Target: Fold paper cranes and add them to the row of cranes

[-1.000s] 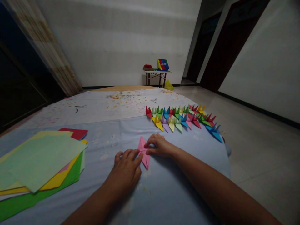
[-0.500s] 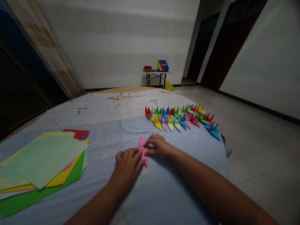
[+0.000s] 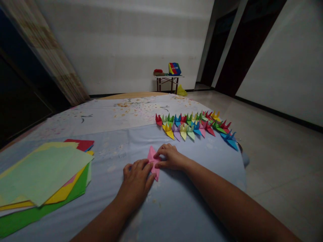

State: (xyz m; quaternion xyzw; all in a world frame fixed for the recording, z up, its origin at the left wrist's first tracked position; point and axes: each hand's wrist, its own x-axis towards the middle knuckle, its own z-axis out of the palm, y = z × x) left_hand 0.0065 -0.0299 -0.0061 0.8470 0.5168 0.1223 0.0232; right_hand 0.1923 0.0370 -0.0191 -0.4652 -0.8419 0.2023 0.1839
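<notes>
A pink piece of folded origami paper (image 3: 151, 154), shaped like a long narrow diamond, lies on the blue tablecloth (image 3: 176, 198) in front of me. My left hand (image 3: 138, 174) presses on its left side with the fingertips and thumb. From the right, my right hand (image 3: 170, 156) has its fingers and thumb on the paper's right edge. Parts of the paper are hidden beneath the fingers. Beyond my hands stand rows of folded paper cranes in many colours, with a yellow crane (image 3: 168, 131) and a blue crane (image 3: 229, 139) in the nearer row.
A loose stack of coloured paper sheets (image 3: 47, 168) lies at the left of the table. A flowered white cloth (image 3: 106, 116) covers the far part. Against the wall stands a small table (image 3: 168, 77) bearing a colourful box (image 3: 174, 69); a yellow bag (image 3: 181, 90) is beside it.
Both hands stay on the pink paper with hardly any movement. The view has shifted slightly, so the paper stack sits a little farther left.
</notes>
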